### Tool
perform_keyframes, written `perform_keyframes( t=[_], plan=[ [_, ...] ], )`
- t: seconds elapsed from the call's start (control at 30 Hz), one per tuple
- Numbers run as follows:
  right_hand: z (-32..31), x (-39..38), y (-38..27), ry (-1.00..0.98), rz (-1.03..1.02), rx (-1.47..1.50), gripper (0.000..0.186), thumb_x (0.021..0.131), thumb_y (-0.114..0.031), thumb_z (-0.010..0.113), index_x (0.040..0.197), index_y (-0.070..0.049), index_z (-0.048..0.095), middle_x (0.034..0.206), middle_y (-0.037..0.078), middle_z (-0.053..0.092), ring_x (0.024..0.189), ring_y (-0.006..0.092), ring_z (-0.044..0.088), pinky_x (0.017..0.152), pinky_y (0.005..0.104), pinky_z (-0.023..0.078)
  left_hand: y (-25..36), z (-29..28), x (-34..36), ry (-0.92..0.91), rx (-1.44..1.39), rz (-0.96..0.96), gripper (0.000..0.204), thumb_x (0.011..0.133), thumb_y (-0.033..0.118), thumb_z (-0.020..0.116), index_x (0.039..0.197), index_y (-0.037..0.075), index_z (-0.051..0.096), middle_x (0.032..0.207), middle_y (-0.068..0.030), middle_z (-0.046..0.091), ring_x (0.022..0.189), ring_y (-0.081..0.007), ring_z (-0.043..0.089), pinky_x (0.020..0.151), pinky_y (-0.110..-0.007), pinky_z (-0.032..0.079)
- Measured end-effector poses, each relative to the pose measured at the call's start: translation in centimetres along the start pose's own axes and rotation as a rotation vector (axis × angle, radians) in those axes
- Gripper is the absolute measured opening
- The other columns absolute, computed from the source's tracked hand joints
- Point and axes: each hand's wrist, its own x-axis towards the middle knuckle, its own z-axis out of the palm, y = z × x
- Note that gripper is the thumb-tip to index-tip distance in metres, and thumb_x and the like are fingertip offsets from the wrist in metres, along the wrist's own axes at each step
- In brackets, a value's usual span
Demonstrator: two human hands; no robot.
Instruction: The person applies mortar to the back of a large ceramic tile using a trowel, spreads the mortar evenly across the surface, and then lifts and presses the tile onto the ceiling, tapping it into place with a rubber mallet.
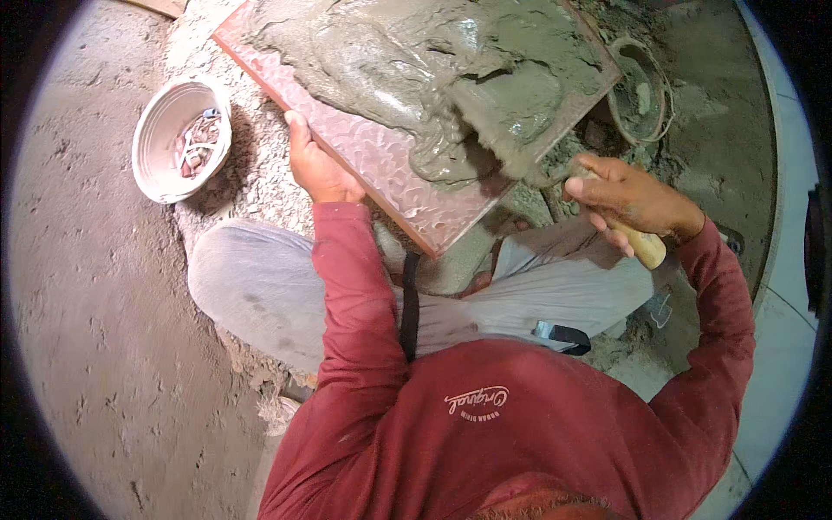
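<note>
A large reddish-brown tile (pixel 373 165) with a patterned underside is tilted in front of me, its near corner just above my crossed legs. Thick wet grey mortar (pixel 364 65) covers its far and right parts, while a bare strip shows along the near-left edge. My left hand (pixel 322 169) grips that left edge, thumb on top and fingers out of sight beneath. In my right hand (pixel 628 201) is a trowel (pixel 646 246) with a pale wooden handle. Mortar hides most of its blade, which is at the tile's right edge.
A white bucket (pixel 149 160) with small rubble pieces stands at the left. Beyond the tile's right corner sits a mortar-smeared container (pixel 646 134). Loose rubble (pixel 260 160) lies around the tile. Rough cement (pixel 82 303) spreads on the left, and pale floor tiles (pixel 784 347) lie at the far right.
</note>
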Motion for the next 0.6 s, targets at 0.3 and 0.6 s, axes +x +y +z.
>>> perform_keyframes(
  t=[0.3,0.6],
  plan=[
    [-1.3,0.0,-2.5,0.676,-0.671,-1.634,0.021,0.084,-0.016,0.065,0.102,-0.013,0.055,0.083,0.008,0.057,0.073,0.0303,0.064,0.061,0.0437,0.050,0.1,-0.2,0.0,0.084,0.050,0.079,0.055,0.105,0.046,0.041,0.137,0.002,0.050,0.131,-0.0101,0.058,0.119,-0.0239,0.056,0.105,-0.038,0.042],
    [-3.3,6.3,-5.5,0.615,-0.983,-1.861,0.014,0.087,-0.018,0.059,0.099,-0.016,0.053,0.095,0.007,0.052,0.080,0.0270,0.066,0.064,0.0427,0.051,-0.1,-1.5,0.6,0.051,-0.023,0.123,0.058,0.105,0.046,0.038,0.143,0.003,0.045,0.135,-0.0117,0.058,0.123,-0.0281,0.055,0.109,-0.041,0.039]
  ],
)
